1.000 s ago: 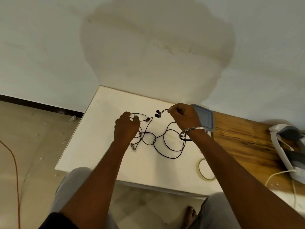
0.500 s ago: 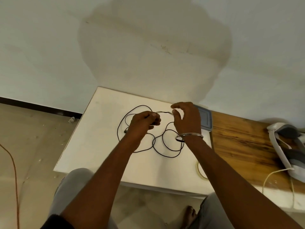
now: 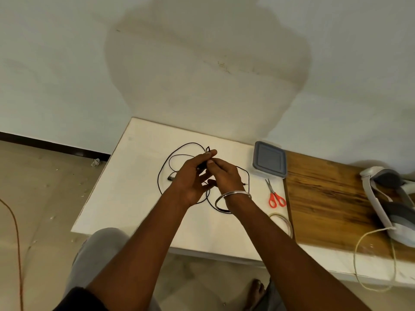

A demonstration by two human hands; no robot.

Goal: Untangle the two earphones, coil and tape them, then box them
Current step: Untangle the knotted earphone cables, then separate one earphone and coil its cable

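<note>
Both hands have closed together since the earlier frame. The left hand (image 3: 190, 179) and right hand (image 3: 225, 177) meet at the fingertips, each pinching the thin black earphone cable (image 3: 171, 176). Its loose loops lie on the white tabletop (image 3: 125, 187), left of the grey-lidded plastic box (image 3: 269, 159).

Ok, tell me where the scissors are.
In the head view, the red-handled scissors lie on the white table, right of the right hand, between the grey-lidded container and the tape roll.
</note>
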